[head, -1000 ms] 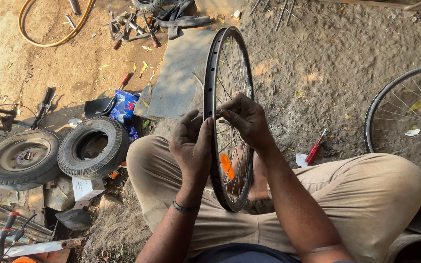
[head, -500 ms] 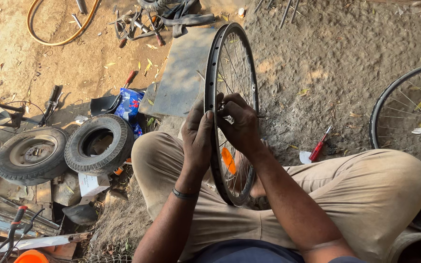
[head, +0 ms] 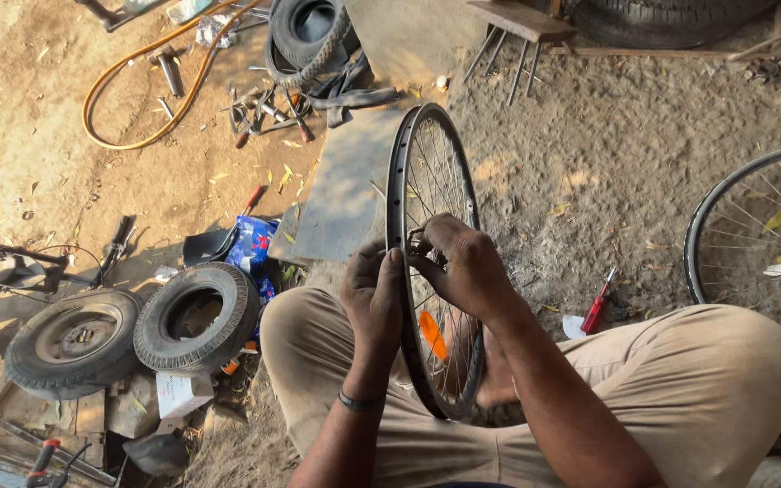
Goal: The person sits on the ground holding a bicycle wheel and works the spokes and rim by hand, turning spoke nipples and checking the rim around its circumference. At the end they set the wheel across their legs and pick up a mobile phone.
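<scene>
A bare black bicycle wheel rim (head: pixel 409 154) with thin spokes stands upright between my knees, edge toward me, with an orange reflector (head: pixel 432 335) low among the spokes. My left hand (head: pixel 372 298) grips the near side of the rim from the left. My right hand (head: pixel 465 267) reaches in from the right, fingertips pinched on a spoke close to the rim; what they hold is too small to tell. My legs in khaki trousers (head: pixel 698 389) are folded on the dirt.
Two small tyres (head: pixel 193 316) lie at my left with a blue packet (head: pixel 250 244) and scattered tools. A red-handled screwdriver (head: pixel 597 310) lies on the dirt at right, beside a second wheel (head: pixel 725 235). An orange hose (head: pixel 124 72) and more tyres lie farther off.
The camera view has shifted slightly. My right hand has slid down a little on the spokes near the rim; my left hand keeps its grip on the rim.
</scene>
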